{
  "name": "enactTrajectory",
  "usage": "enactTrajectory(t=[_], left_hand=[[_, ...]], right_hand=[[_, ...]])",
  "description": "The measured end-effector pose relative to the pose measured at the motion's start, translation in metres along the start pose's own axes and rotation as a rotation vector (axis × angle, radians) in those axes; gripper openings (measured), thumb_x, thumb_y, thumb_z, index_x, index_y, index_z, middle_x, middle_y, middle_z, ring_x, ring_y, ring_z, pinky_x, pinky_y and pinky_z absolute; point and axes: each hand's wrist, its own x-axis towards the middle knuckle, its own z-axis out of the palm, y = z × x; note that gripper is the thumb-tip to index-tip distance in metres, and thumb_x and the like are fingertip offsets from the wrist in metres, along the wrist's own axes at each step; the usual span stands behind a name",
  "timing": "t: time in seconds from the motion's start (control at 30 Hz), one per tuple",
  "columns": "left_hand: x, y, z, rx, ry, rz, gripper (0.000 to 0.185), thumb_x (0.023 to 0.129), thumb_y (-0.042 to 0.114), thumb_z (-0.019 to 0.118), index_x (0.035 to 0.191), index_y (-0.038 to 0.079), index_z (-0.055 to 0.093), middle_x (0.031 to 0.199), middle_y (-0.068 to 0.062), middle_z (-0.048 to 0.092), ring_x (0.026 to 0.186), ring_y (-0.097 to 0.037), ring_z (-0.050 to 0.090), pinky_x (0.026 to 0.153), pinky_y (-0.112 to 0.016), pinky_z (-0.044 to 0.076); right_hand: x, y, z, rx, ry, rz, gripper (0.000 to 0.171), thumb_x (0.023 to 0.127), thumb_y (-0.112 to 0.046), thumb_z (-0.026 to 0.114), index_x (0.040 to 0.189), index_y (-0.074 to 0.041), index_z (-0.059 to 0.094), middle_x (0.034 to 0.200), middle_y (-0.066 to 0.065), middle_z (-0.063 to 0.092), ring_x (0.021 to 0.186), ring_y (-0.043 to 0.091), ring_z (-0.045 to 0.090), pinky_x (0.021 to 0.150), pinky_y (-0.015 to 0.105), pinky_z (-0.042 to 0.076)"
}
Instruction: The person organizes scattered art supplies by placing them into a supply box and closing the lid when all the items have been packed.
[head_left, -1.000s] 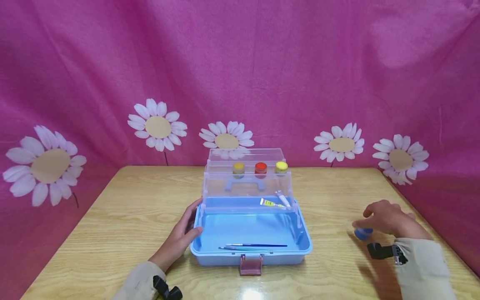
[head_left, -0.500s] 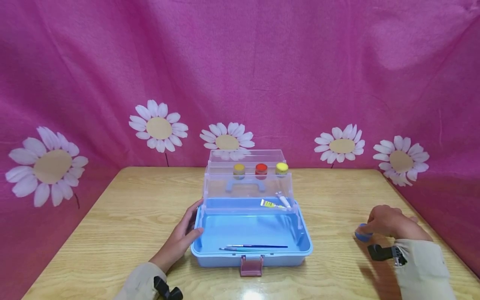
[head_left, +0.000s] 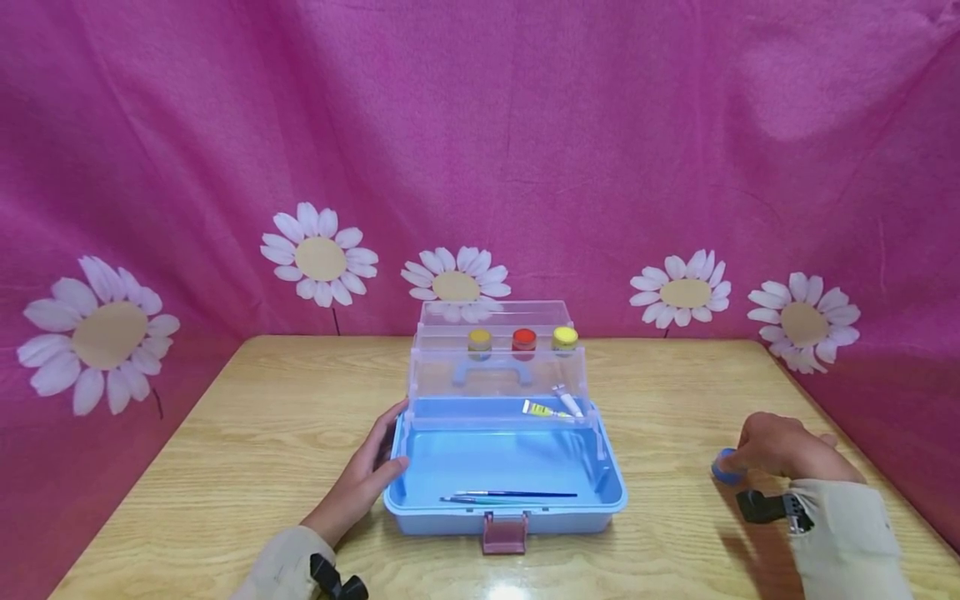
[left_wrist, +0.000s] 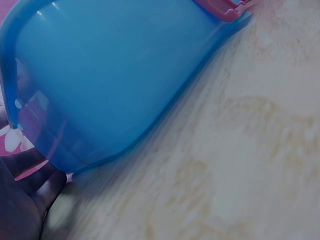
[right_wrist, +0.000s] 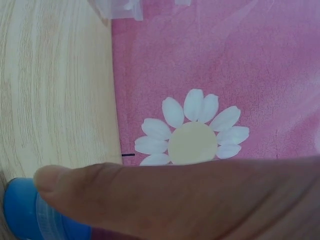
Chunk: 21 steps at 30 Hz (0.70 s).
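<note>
the right hand rests on the desk well to the right of the blue storage box, with its fingers curled over a small blue-capped jar; in the right wrist view the thumb lies across the top of that jar, so the hand has hold of it, and the jar sits on the desk surface. the left hand lies against the left wall of the box with its fingers fairly straight, the thumb near the rim; the left wrist view shows the fingertips touching the lower corner of the box's blue wall, pressing rather than gripping. the box stands open in the middle of the desk, its pink latch at the near side. 2 paintbrushes lie side by side on the floor of the box toward the near wall. the clear tiered trays are raised at the far side of the box: the lower one carries a yellow paint tube and a white tube, and the upper one carries 3 small paint jars in a row, with orange-yellow, red and yellow caps. behind the desk hangs a pink cloth printed with white daisies.
</note>
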Motion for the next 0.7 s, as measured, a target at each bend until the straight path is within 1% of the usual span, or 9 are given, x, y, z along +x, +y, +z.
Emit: enactTrajectory(t=[0.07, 0.17, 0.23, 0.33, 0.43, 0.47, 0.57, 0.63, 0.7], left_hand=[[-0.0002, -0.0002, 0.0002, 0.002, -0.001, -0.002, 0.063, 0.098, 0.021, 0.051, 0.151, 0.039, 0.021, 0.156, -0.005, 0.026, 0.143, -0.029, 0.026, 0.114, -0.053, 0.022], [-0.0001, -0.0003, 0.0004, 0.002, 0.0, -0.004, 0.063, 0.098, 0.021, 0.051, 0.151, 0.039, 0.021, 0.156, -0.005, 0.027, 0.143, -0.029, 0.027, 0.114, -0.053, 0.022], [0.0001, -0.0001, 0.0005, 0.002, 0.001, -0.006, 0.063, 0.098, 0.021, 0.052, 0.15, 0.04, 0.021, 0.156, -0.005, 0.027, 0.142, -0.029, 0.027, 0.114, -0.053, 0.023], [0.0003, 0.0002, 0.0007, 0.002, 0.001, -0.01, 0.063, 0.098, 0.021, 0.052, 0.15, 0.041, 0.021, 0.155, -0.005, 0.028, 0.142, -0.029, 0.028, 0.114, -0.053, 0.023], [0.0004, 0.0004, 0.0002, 0.002, 0.001, -0.013, 0.063, 0.098, 0.021, 0.052, 0.15, 0.04, 0.021, 0.155, -0.005, 0.028, 0.142, -0.029, 0.028, 0.114, -0.052, 0.023], [0.0005, 0.0003, 0.0, 0.003, 0.0, -0.012, 0.063, 0.098, 0.022, 0.052, 0.15, 0.04, 0.021, 0.155, -0.006, 0.028, 0.142, -0.029, 0.028, 0.115, -0.052, 0.023], [0.0007, 0.0, -0.0007, 0.002, 0.003, -0.013, 0.063, 0.098, 0.022, 0.052, 0.15, 0.039, 0.021, 0.155, -0.007, 0.028, 0.142, -0.03, 0.028, 0.115, -0.052, 0.022], [0.0008, -0.0001, -0.0008, 0.0, 0.005, -0.015, 0.064, 0.098, 0.022, 0.052, 0.15, 0.04, 0.022, 0.155, -0.007, 0.028, 0.142, -0.029, 0.028, 0.115, -0.052, 0.022], [0.0008, -0.0001, -0.0008, 0.001, 0.002, -0.018, 0.064, 0.098, 0.022, 0.052, 0.15, 0.041, 0.021, 0.156, -0.006, 0.027, 0.142, -0.029, 0.027, 0.115, -0.051, 0.022]], right_hand=[[0.0, -0.0006, 0.0006, -0.006, -0.015, 0.015, 0.036, 0.076, -0.044, 0.077, 0.074, -0.009, 0.067, 0.074, 0.003, 0.059, 0.076, 0.026, 0.051, 0.079, 0.075, 0.025], [0.0002, -0.0015, 0.0004, -0.015, -0.037, 0.023, 0.034, 0.079, -0.042, 0.075, 0.077, -0.009, 0.07, 0.077, 0.003, 0.062, 0.079, 0.028, 0.053, 0.081, 0.081, 0.021], [-0.0001, -0.0019, 0.0004, -0.015, -0.04, 0.022, 0.034, 0.079, -0.042, 0.075, 0.077, -0.008, 0.07, 0.077, 0.003, 0.062, 0.079, 0.029, 0.053, 0.081, 0.08, 0.021], [-0.0017, -0.0015, 0.0003, -0.02, -0.026, -0.013, 0.032, 0.079, -0.039, 0.075, 0.073, -0.009, 0.068, 0.072, 0.002, 0.058, 0.076, 0.027, 0.052, 0.08, 0.083, 0.019], [-0.003, -0.0009, 0.0006, -0.016, -0.011, -0.044, 0.03, 0.079, -0.037, 0.075, 0.068, -0.009, 0.067, 0.068, 0.0, 0.055, 0.072, 0.024, 0.051, 0.077, 0.082, 0.02], [-0.0028, -0.0013, 0.0003, -0.017, -0.01, -0.044, 0.031, 0.079, -0.037, 0.075, 0.069, -0.009, 0.068, 0.069, 0.0, 0.055, 0.073, 0.025, 0.051, 0.077, 0.082, 0.021], [-0.0016, -0.0028, -0.0005, -0.011, -0.015, -0.026, 0.034, 0.078, -0.04, 0.075, 0.077, -0.007, 0.07, 0.075, 0.003, 0.06, 0.076, 0.027, 0.052, 0.077, 0.077, 0.024], [-0.0007, -0.0036, -0.0012, -0.013, -0.015, -0.02, 0.037, 0.078, -0.041, 0.075, 0.081, -0.005, 0.07, 0.078, 0.005, 0.062, 0.079, 0.029, 0.053, 0.078, 0.078, 0.024], [-0.0007, -0.0032, -0.0013, -0.018, -0.005, -0.034, 0.04, 0.078, -0.041, 0.076, 0.083, -0.003, 0.068, 0.08, 0.006, 0.062, 0.078, 0.028, 0.054, 0.078, 0.078, 0.025]])
